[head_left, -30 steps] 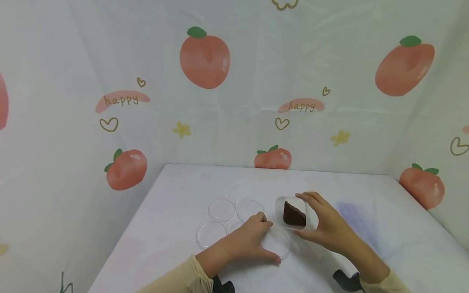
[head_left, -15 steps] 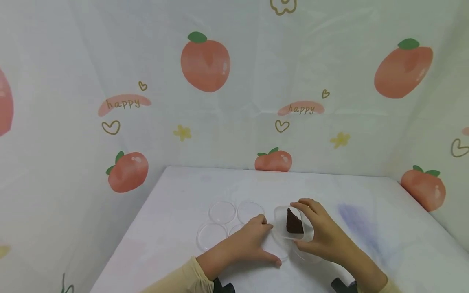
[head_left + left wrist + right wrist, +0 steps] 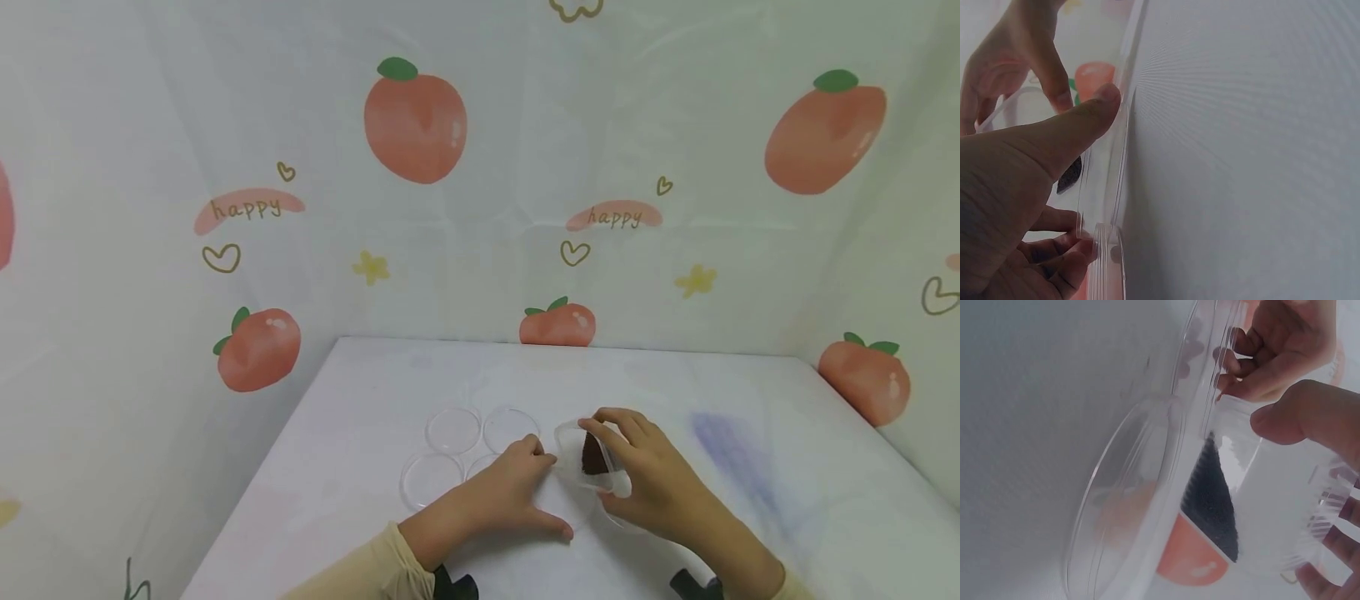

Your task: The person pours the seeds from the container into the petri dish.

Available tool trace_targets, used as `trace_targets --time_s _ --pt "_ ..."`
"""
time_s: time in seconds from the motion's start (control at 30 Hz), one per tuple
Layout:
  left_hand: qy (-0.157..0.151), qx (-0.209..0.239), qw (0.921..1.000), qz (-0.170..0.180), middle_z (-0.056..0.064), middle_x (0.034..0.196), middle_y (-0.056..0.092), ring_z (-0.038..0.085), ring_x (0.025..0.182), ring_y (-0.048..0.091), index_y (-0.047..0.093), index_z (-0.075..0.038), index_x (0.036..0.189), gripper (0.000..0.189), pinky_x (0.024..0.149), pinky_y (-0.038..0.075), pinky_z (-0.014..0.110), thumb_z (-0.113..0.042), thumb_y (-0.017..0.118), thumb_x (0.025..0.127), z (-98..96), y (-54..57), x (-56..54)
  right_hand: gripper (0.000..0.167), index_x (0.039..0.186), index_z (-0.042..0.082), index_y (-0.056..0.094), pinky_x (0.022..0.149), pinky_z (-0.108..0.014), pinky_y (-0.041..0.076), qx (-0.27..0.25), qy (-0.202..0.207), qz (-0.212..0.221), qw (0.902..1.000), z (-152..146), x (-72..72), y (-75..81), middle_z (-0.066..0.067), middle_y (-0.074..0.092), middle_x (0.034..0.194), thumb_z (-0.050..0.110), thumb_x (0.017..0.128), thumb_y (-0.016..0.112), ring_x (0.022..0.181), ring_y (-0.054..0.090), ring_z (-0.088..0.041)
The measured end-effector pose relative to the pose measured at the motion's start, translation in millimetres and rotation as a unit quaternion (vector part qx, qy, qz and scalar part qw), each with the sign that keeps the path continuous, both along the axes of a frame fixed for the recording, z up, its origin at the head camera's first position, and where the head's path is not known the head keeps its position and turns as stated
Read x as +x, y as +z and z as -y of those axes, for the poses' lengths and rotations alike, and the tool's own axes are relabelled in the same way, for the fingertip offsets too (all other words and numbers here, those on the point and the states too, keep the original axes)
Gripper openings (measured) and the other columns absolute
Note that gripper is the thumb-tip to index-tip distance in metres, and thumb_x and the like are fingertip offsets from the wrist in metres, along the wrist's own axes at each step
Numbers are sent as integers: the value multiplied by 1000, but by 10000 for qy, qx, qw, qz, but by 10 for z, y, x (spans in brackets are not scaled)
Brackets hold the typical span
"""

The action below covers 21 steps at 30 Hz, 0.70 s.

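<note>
In the head view, my right hand grips a clear plastic container from the right, fingers on the far side and thumb on the near side. Dark brown, soil-like grains are heaped in one corner of it. The container is tilted toward the left, above a clear petri dish. Around that dish, my left hand spreads its thumb and fingers, holding it at the rim. The left wrist view shows the left thumb on the dish's edge. Another clear round rim appears below the container in the right wrist view.
Several clear petri dishes stand left of the hands, among them a back dish and a front dish. They rest on a white-covered table. A fruit-printed backdrop rises behind the table.
My right hand has brought the container nearer and lower, then tipped it toward the left. The dark grains now appear narrower, partly behind the fingers. The left hand has stayed in place.
</note>
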<state>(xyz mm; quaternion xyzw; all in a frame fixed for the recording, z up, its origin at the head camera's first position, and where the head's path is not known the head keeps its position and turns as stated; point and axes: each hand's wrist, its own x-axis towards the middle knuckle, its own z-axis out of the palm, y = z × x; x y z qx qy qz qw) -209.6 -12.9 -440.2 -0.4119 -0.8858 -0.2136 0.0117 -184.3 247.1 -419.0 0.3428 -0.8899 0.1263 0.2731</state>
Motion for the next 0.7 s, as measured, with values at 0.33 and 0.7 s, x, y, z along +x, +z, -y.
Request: trace_targets --time_s 0.33,0.7 --pt "3 -73 9999 97 -1 115 55 5 100 51 66 -5 136 90 89 48 18 -68 87 76 -1 7 -15 106 149 17 58 107 -43 42 314 256 -302 9987 72 42 36 -1 57 141 13 51 99 134 51 -27" --pt "39 -162 9998 115 -1 114 55 5 99 50 68 -6 132 86 87 48 17 -68 88 76 -5 -22 -9 111 148 16 59 108 -43 40 371 389 -437 9976 100 58 20 -4 59 140 12 46 102 134 52 -29"
